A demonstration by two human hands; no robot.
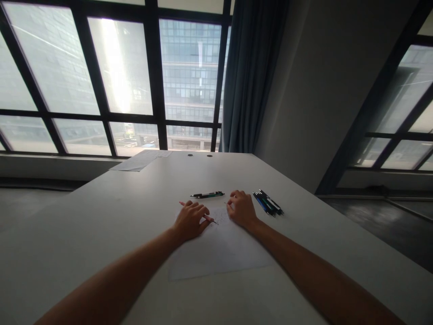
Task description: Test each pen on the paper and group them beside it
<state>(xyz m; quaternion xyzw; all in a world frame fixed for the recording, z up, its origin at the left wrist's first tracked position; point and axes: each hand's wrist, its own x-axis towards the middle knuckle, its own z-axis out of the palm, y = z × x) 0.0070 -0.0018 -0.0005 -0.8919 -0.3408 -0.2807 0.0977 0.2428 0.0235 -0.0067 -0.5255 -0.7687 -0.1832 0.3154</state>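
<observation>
The left hand (192,220) grasps a pink pen (207,218), its fingers curled over the barrel and the thumb near the point. The pen slants across beneath those fingers: its rear end sticks out past the knuckles on the far left side, and its tip emerges on the right, aimed toward the right hand (241,208) and slightly back toward the person. That tip sits low over the sheet (219,259), by some faint marks too small to read; whether it touches cannot be told.

The right hand is bent, thumb and forefinger drawn close together at the right of the sheet's upper part. Something small and pale shows by those fingertips, but whether they grip it cannot be told. The pen's tip lies to the left of this hand, well apart from it.

The sheet lies flat on the table (189,174), between the forearms and partly under both hands. Just beyond the hands, a dark pen (207,195) lies crosswise. A bunch of pens (269,202) lies to the right of the right hand, near it.
</observation>
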